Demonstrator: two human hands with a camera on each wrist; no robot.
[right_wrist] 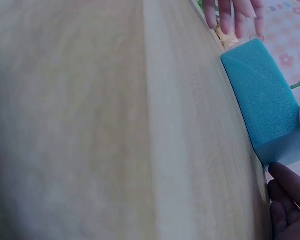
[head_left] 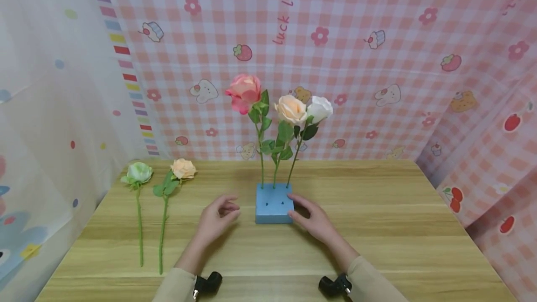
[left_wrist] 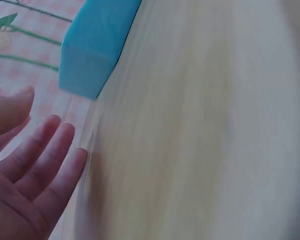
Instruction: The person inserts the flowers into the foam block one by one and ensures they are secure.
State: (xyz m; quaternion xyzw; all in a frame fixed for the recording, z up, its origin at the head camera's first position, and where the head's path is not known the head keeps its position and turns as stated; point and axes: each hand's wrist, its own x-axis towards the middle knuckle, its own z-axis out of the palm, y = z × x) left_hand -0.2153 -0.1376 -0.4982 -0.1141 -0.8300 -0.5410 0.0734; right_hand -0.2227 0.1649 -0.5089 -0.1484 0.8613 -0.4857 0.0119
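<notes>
A light-blue foam block (head_left: 274, 216) sits on the table, two small dark holes in the front of its top. Along its back stand three artificial flowers on green stems: a pink rose (head_left: 244, 93), a peach rose (head_left: 291, 108) and a white rose (head_left: 320, 108). My right hand (head_left: 313, 218) rests against the block's right side, thumb and fingertips at its edge, as the right wrist view also shows. To the left of the block, my left hand (head_left: 217, 218) hovers apart from it, fingers relaxed and slightly bent, holding nothing.
On the table's left lie a pale green flower (head_left: 140, 173) and another peach flower (head_left: 183, 168), their stems pointing toward me. Behind the wooden table (head_left: 377, 227) hangs a pink checked cloth (head_left: 361, 69). A white patterned cloth (head_left: 46, 106) borders the left side.
</notes>
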